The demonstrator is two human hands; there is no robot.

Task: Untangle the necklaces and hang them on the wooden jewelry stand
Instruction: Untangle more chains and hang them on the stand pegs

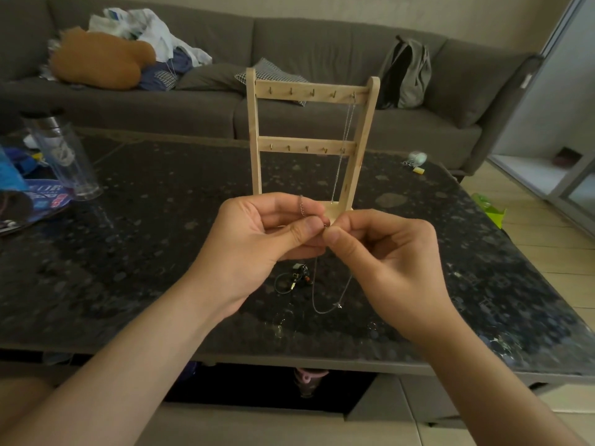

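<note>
A wooden jewelry stand with two hook bars rises from the dark table. One silver necklace hangs from its top right hook. My left hand and my right hand meet in front of the stand's base, each pinching an end of a thin silver necklace. Its loop with a small pendant dangles below my hands above the table. A short piece of chain sticks up over my left fingers. A dark necklace lies on the table beneath.
A clear plastic bottle and blue items stand at the table's left. A small keychain lies at the far right. A grey sofa with clothes, a plush toy and a backpack runs behind the table.
</note>
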